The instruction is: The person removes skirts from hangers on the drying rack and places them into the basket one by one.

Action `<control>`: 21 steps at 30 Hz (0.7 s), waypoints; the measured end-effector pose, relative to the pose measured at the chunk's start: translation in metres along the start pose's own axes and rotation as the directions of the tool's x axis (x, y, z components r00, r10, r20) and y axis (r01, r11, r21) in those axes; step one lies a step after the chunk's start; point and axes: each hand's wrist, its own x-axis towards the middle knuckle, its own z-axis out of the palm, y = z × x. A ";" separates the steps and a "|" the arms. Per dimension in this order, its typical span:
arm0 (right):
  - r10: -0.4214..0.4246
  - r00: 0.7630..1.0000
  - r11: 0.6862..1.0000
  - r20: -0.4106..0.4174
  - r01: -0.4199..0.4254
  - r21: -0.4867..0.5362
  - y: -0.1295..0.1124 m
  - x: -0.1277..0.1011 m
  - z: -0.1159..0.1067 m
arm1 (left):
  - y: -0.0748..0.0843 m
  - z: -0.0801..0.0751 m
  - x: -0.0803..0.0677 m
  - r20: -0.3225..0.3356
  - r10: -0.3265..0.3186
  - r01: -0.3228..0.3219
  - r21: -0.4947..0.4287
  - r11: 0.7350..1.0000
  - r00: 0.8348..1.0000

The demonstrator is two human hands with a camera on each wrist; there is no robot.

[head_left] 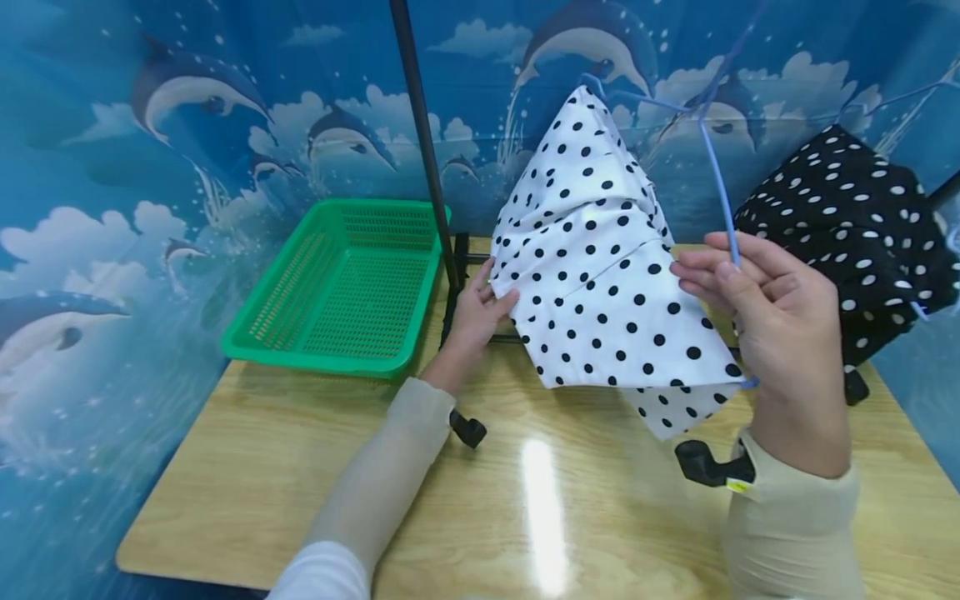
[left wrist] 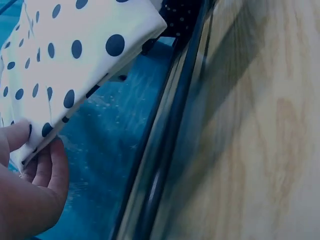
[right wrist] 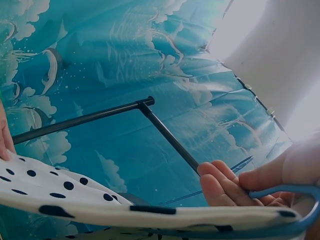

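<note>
The left hand (head_left: 474, 315) pinches the white cloth's (head_left: 600, 275) edge; the right hand (head_left: 757, 312) grips the blue hanger (head_left: 718, 187), seemingly inside that cloth.

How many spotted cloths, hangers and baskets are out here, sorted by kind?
Spotted cloths: 2, white cloth and black cloth
Blue hangers: 2, held hanger and far hanger
Green basket: 1
Total: 5

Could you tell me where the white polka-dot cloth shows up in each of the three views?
Head: white polka-dot cloth right of centre, between both hands.
Left wrist: upper left, its edge pinched by the left hand.
Right wrist: along the bottom.
Shared landmark: the black rack pole.
</note>
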 end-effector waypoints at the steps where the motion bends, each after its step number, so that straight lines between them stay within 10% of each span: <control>1: 0.004 1.000 1.000 -0.010 -0.004 -0.010 0.000 0.000 0.000 | 0.002 -0.002 -0.001 0.001 0.015 -0.015 0.029 0.999 1.000; 8: 0.022 0.998 0.997 -0.065 -0.026 -0.068 0.001 -0.002 0.001 | 0.014 -0.009 -0.007 0.010 0.166 -0.165 0.165 0.972 0.986; 21: 0.029 0.997 0.997 -0.069 -0.033 -0.071 0.003 -0.005 0.000 | 0.025 -0.010 -0.014 -0.034 0.422 -0.388 0.331 0.860 0.906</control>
